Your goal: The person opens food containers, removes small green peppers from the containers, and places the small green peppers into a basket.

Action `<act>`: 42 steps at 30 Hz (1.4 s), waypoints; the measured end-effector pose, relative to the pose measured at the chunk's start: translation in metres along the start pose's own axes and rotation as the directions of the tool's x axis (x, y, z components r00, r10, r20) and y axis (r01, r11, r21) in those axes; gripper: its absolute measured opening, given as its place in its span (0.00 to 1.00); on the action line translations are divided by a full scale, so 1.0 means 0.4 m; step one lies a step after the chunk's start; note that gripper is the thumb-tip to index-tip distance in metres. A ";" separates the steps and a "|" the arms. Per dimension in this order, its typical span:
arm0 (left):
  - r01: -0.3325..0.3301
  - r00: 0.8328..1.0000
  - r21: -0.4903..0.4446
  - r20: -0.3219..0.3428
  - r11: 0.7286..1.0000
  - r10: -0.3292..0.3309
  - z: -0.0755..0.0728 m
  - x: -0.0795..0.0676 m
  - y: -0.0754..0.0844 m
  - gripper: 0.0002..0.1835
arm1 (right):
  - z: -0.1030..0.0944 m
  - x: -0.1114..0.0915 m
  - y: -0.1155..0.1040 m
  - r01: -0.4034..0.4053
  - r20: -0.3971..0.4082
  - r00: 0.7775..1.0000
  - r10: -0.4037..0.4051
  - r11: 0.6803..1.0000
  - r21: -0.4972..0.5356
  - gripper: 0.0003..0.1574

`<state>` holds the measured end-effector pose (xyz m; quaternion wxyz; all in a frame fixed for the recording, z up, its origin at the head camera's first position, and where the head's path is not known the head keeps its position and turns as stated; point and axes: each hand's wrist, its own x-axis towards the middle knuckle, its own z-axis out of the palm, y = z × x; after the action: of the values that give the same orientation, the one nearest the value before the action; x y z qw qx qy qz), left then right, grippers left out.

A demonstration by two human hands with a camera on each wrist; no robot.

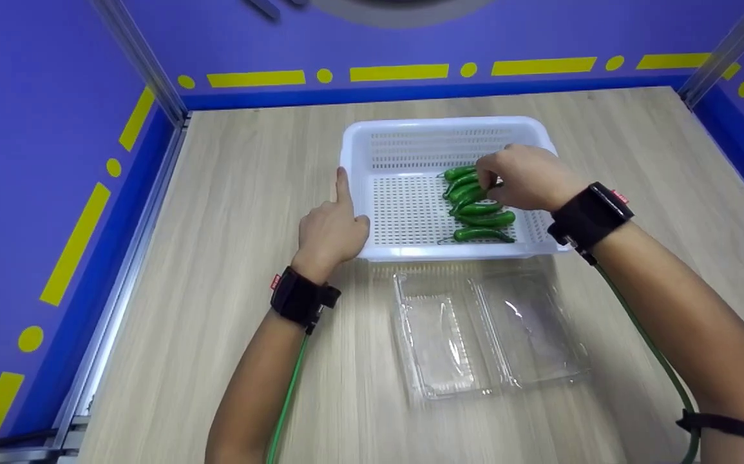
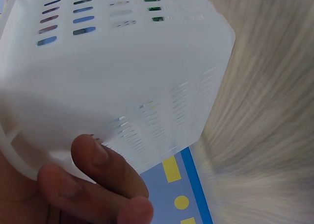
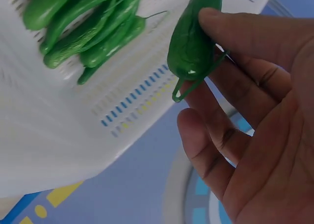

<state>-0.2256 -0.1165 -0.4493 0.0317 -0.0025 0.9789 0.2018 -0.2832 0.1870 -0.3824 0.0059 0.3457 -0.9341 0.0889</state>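
A white plastic basket (image 1: 436,252) with slotted sides holds several green chili peppers (image 1: 484,220), lying side by side in its right half. My left hand (image 1: 331,233) grips the basket's left rim; its index finger stretches along the edge, while other fingers curl below the rim in the left wrist view. Over the peppers, my right hand (image 1: 529,175) pinches one green chili pepper (image 3: 191,50) between thumb and fingers. That pepper's stem hangs downward in the right wrist view, apart from the others. In the head view the fingers mostly hide it.
In front of the basket, a transparent plastic clamshell box (image 1: 487,332) lies unfolded on the wooden table (image 1: 230,193). Blue panels (image 1: 43,116) with yellow marks stand around the table. A green cable (image 1: 289,396) runs from each wrist strap along the forearm.
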 end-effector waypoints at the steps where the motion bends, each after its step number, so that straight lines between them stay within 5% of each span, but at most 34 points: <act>1: 0.002 1.000 0.000 -0.002 1.000 -0.002 0.000 0.000 0.000 0.49 | 0.003 0.003 0.006 0.000 0.005 1.000 0.000 1.000 -0.002 0.09; 19: 0.022 1.000 0.003 0.009 1.000 -0.022 0.001 -0.002 0.003 0.48 | 0.087 0.054 0.085 -0.089 0.098 0.991 0.096 0.994 -0.067 0.10; 42: 0.012 1.000 0.018 -0.004 1.000 -0.011 0.000 -0.002 0.004 0.48 | 0.135 0.068 0.104 -0.170 0.217 0.958 0.184 0.982 -0.083 0.08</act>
<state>-0.2250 -0.1150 -0.4487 0.0308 -0.0083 0.9808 0.1926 -0.3282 0.1913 -0.4403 -0.0966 0.2680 -0.9584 0.0200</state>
